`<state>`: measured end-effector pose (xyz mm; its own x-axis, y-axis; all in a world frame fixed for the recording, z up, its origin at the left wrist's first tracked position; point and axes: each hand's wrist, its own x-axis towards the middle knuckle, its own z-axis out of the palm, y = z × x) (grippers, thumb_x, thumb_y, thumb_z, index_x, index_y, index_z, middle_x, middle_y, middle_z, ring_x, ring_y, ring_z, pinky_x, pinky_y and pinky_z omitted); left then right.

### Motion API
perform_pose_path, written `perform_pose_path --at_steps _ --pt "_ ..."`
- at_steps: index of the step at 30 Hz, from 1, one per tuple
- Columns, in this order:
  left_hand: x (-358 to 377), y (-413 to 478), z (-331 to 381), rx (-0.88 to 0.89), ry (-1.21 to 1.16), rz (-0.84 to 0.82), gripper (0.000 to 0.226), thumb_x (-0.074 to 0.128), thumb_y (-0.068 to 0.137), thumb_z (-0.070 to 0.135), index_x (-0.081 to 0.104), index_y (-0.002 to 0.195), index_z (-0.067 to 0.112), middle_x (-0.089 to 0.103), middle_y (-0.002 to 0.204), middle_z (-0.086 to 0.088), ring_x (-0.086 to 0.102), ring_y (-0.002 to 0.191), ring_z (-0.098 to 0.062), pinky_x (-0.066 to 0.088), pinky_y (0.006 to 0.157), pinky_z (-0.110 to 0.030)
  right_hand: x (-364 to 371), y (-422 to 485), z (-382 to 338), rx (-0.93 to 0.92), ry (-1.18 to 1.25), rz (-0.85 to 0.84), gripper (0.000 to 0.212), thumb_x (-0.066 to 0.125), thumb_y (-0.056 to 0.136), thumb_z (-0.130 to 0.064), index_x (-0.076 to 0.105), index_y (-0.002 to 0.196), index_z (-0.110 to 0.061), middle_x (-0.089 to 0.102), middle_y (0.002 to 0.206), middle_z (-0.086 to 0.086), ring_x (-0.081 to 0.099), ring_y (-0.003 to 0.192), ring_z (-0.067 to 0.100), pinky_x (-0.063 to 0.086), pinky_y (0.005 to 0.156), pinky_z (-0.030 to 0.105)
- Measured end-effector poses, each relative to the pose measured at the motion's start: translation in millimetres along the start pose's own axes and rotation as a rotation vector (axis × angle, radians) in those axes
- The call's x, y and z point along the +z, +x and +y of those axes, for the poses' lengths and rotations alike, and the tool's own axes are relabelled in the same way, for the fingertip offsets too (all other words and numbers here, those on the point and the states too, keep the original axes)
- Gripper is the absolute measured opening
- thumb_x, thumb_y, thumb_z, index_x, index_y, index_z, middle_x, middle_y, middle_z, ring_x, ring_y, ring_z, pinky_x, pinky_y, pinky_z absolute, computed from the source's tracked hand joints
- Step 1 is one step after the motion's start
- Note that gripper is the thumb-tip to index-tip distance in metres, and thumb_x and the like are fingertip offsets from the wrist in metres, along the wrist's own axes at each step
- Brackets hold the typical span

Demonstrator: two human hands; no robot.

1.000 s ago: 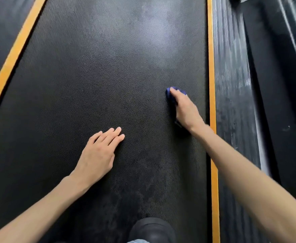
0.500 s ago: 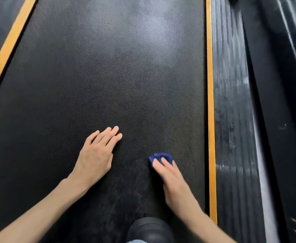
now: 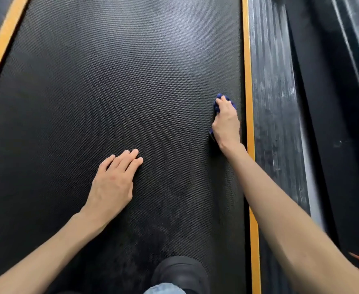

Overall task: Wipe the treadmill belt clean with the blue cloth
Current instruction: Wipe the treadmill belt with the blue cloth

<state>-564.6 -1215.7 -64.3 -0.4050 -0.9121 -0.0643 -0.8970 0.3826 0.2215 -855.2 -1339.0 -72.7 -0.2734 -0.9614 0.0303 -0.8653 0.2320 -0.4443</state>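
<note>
The black textured treadmill belt (image 3: 114, 85) fills most of the view, with pale dusty smears near the top and a mottled patch near the bottom. My right hand (image 3: 226, 122) presses the bunched blue cloth (image 3: 217, 106) flat on the belt close to its right edge; only bits of cloth show past my fingertips and at the left of my palm. My left hand (image 3: 116, 181) rests flat on the middle of the belt, fingers together, holding nothing.
Orange strips (image 3: 247, 85) border the belt on both sides. A ribbed black side rail (image 3: 274, 102) runs along the right, with a dark frame beyond it. My black shoe (image 3: 179, 272) stands on the belt at the bottom edge.
My right hand slid the cloth from near my shoe forward and rightward to the belt's right edge, after having pulled it back earlier. My left hand stayed in place.
</note>
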Motion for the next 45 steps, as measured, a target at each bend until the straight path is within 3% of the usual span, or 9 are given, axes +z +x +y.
perform_pose_path --at_steps 5,9,11,15,21,26,31,37,45 --pt "-1.7 -2.3 -2.6 -0.003 0.002 -0.024 0.066 0.068 0.06 0.001 0.056 0.124 0.013 0.05 0.137 -0.004 0.05 0.124 -0.023 0.029 0.104 -0.039 -5.8 -113.7 10.6 -0.131 0.008 -0.027 0.05 0.043 0.082 0.008 0.051 0.13 -0.002 0.044 0.142 0.014 0.035 0.135 0.031 0.027 0.112 0.045" --pt "-2.4 -2.0 -2.6 0.008 -0.001 -0.026 0.065 0.066 0.061 0.002 0.056 0.124 0.013 0.05 0.138 -0.004 0.049 0.125 -0.023 0.029 0.105 -0.038 -22.2 -237.6 28.9 -0.164 -0.039 -0.102 0.064 0.053 0.078 0.017 0.044 0.137 -0.006 0.037 0.147 0.005 0.028 0.14 0.021 0.026 0.111 0.043" --pt "-2.6 -1.8 -3.1 0.012 0.003 -0.028 0.065 0.066 0.061 0.002 0.056 0.125 0.013 0.049 0.138 -0.004 0.049 0.125 -0.023 0.029 0.105 -0.038 -27.6 -267.5 35.1 -0.189 -0.068 -0.125 0.059 0.048 0.081 0.011 0.043 0.138 -0.007 0.036 0.148 0.003 0.028 0.139 0.02 0.025 0.111 0.041" --pt "-2.1 -2.4 -2.8 0.012 0.003 -0.034 0.066 0.066 0.061 0.001 0.055 0.125 0.012 0.049 0.138 -0.005 0.049 0.125 -0.023 0.029 0.106 -0.039 -23.3 -244.1 35.9 -0.196 -0.059 -0.08 0.047 0.034 0.088 -0.005 0.048 0.133 -0.003 0.043 0.143 0.008 0.033 0.137 0.022 0.025 0.113 0.042" --pt "-4.5 -1.9 -5.3 0.032 0.018 -0.054 0.068 0.067 0.061 -0.001 0.054 0.126 0.013 0.048 0.139 -0.005 0.048 0.126 -0.023 0.028 0.106 -0.038 1.0 -84.1 27.9 -0.105 -0.014 0.07 0.045 0.043 0.084 0.009 0.054 0.126 0.002 0.05 0.136 0.018 0.043 0.13 0.034 0.031 0.11 0.046" --pt "-5.3 -1.6 -4.0 0.021 0.013 -0.059 0.069 0.067 0.06 -0.001 0.054 0.126 0.013 0.048 0.139 -0.005 0.048 0.126 -0.024 0.027 0.106 -0.037 -2.5 -3.3 20.6 -0.042 0.006 -0.019 0.038 0.044 0.089 0.005 0.055 0.125 0.001 0.046 0.139 0.019 0.037 0.134 0.033 0.024 0.114 0.037" --pt "-1.4 -2.1 -3.3 0.018 0.002 -0.045 0.067 0.065 0.06 0.0 0.055 0.126 0.012 0.048 0.139 -0.005 0.048 0.126 -0.024 0.026 0.106 -0.037 -20.7 -115.3 29.2 -0.137 0.007 -0.01 0.041 0.049 0.086 0.0 0.055 0.126 -0.001 0.048 0.138 0.014 0.041 0.132 0.028 0.029 0.112 0.037" --pt "2.5 -2.2 -4.6 0.01 0.032 -0.018 0.057 0.029 0.075 0.01 0.053 0.127 0.013 0.047 0.139 -0.004 0.046 0.127 -0.023 0.027 0.107 -0.038 -31.3 -285.8 41.1 -0.141 -0.065 -0.093 0.05 0.042 0.088 -0.016 0.043 0.138 -0.012 0.036 0.148 -0.001 0.031 0.138 0.018 0.027 0.111 0.037" --pt "-0.7 -1.8 -9.0 0.034 0.046 -0.054 0.059 0.026 0.076 0.012 0.051 0.13 0.014 0.046 0.141 -0.004 0.045 0.128 -0.022 0.025 0.108 -0.036 -15.2 -228.4 39.3 -0.16 -0.067 0.037 0.045 0.035 0.09 -0.007 0.05 0.133 -0.006 0.047 0.14 0.007 0.043 0.131 0.023 0.03 0.11 0.041"
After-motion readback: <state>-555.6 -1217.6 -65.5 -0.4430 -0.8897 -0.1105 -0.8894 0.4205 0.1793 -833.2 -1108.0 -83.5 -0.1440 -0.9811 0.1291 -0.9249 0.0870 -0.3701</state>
